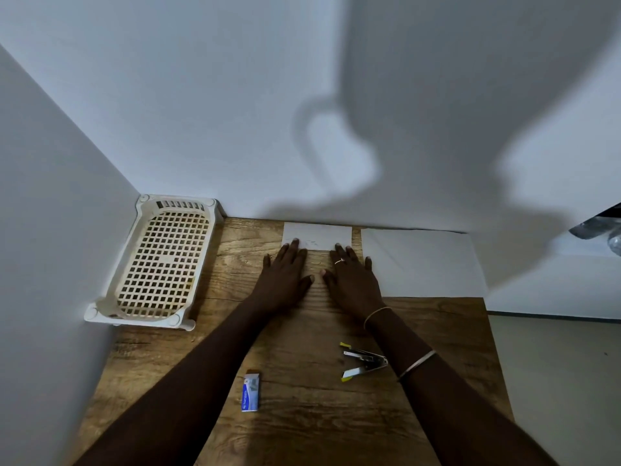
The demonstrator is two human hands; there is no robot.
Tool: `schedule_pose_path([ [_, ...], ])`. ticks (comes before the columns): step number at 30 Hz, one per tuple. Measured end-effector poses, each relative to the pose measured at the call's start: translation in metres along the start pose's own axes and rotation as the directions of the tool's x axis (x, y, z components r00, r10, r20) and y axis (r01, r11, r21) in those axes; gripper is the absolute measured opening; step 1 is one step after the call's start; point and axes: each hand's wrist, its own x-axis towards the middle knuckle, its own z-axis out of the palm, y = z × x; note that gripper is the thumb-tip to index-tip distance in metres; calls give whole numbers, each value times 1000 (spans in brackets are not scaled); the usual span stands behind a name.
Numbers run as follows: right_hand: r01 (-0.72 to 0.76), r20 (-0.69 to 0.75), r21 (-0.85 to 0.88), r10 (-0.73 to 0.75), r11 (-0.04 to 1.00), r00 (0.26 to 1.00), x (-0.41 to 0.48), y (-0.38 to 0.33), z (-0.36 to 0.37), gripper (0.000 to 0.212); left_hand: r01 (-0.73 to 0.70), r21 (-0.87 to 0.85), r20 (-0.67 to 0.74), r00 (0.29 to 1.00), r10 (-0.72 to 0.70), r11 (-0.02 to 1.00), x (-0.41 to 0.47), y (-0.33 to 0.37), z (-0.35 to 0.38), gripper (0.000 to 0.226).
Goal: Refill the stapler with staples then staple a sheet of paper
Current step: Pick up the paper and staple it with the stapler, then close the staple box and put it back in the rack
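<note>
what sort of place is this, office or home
Probably a small desk corner for paperwork; home or office, I cannot tell. A wooden table sits against plain white walls, with a stapler, a box of staples and sheets of paper on it.

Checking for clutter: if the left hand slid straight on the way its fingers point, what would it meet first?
The small sheet of paper: the left hand lies flat, its fingertips seemingly touching the sheet's near edge. Beyond that only the wall, as far as I can tell.

Dim, cool light from behind, big soft shadow on wall (437,95), edges bowed
</note>
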Motion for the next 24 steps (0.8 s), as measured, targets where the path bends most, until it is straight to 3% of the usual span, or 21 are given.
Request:
schedule_pose_path([
  [13, 17, -30, 17, -17, 1000, 999, 9, 5, -2, 61, -20, -55, -6, 1000, 20, 998, 8, -2, -9, 80],
  [18, 80, -137, 75, -69, 994, 988, -4, -1, -10, 55, -71, -178, -126, 991, 49, 982, -17, -4, -12, 66],
  [24, 157, -208, 179, -118, 971, 971, -56, -29, 5, 41, -15, -388, -264, 960, -96, 922, -86, -6, -6, 52],
])
